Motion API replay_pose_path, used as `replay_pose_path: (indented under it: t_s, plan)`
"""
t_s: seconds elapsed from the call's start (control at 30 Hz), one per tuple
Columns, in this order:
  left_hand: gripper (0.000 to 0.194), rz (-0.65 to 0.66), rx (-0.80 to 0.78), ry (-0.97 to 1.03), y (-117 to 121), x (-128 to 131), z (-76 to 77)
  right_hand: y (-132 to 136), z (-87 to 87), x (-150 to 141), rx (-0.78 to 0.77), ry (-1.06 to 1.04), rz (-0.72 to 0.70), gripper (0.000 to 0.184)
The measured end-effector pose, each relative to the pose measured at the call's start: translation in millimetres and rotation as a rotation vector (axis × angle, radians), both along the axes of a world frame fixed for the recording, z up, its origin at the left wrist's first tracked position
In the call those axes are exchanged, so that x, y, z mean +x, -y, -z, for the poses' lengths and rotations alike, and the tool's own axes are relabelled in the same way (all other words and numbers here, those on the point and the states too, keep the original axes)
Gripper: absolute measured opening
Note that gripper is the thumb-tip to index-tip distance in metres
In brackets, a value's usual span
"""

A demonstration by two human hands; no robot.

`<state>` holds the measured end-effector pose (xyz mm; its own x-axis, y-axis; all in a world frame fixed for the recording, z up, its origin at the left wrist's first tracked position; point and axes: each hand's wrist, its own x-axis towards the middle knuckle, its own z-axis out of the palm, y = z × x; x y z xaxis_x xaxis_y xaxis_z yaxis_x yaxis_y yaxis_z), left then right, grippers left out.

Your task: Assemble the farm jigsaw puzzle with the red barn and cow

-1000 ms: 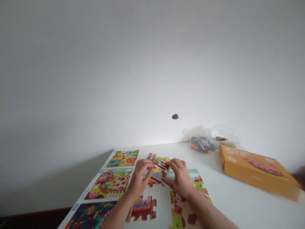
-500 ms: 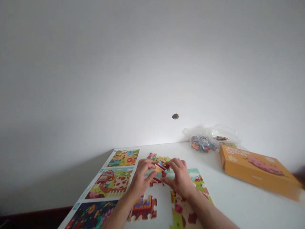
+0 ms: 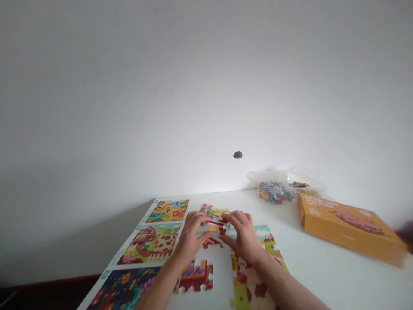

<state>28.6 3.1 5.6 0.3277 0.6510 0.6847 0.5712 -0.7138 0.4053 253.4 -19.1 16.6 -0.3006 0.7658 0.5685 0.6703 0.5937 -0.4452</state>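
Note:
Between my hands, a jigsaw puzzle piece point(image 3: 216, 226) with red, yellow and pale blue parts is held just above the table. My left hand point(image 3: 192, 236) pinches its left side between thumb and fingers. On the opposite side, the curled fingers and thumb of my right hand point(image 3: 242, 234) grip it. Part of a red-and-white piece point(image 3: 213, 242) shows below it. Joined barn pieces point(image 3: 195, 277) lie near my left forearm. Under my right wrist spreads a joined cow section point(image 3: 241, 275), partly covered by the arm.
More puzzle pieces point(image 3: 214, 211) lie beyond my fingers. On the left is a printed picture sheet point(image 3: 112, 266) with several scenes. Clear plastic bags of pieces point(image 3: 274, 191) rest against the wall. An orange puzzle box point(image 3: 348, 237) stands on the right of the white table point(image 3: 309, 275).
The held puzzle piece has turned from a slant to nearly level. Both hands keep their grip in almost the same place, and the view has shifted slightly.

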Motion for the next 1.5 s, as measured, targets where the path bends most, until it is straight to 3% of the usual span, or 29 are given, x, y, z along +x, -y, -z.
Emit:
replay_pose_path:
  t_s: [0.47, 0.73, 0.9, 1.0, 1.1, 1.23, 1.5]
  plan:
    - [0.024, -0.028, 0.056, -0.086, 0.3, -2.4, -4.2, -0.9, 2.8, 0.5, 0.004, 0.027, 0.002, 0.054]
    - [0.024, -0.02, 0.002, -0.038, -0.4, -4.8, -4.6, -2.4, 5.0, 1.4, 0.01, -0.01, -0.024, 0.05]
    - [0.021, -0.104, -0.063, 0.265, -3.1, -7.2, -2.7, 2.7, -0.9, 0.0, -0.043, 0.04, -0.098, 0.051]
    - [0.03, -0.169, -0.203, 0.535, -4.9, -7.7, -0.5, 7.6, -3.0, -3.4, -0.092, 0.153, -0.201, 0.051]
    - [0.037, -0.129, -0.372, 0.672, -5.3, -7.1, 2.6, 10.8, -2.2, -7.9, -0.128, 0.228, -0.267, 0.047]
    - [0.042, -0.106, -0.498, 0.555, -3.0, -5.0, 5.6, 11.0, 0.8, -11.9, -0.155, 0.262, -0.3, 0.045]
    - [0.041, -0.198, -0.428, 0.323, -1.3, -3.4, 0.6, 8.6, 6.8, -15.7, -0.172, 0.279, -0.311, 0.045]
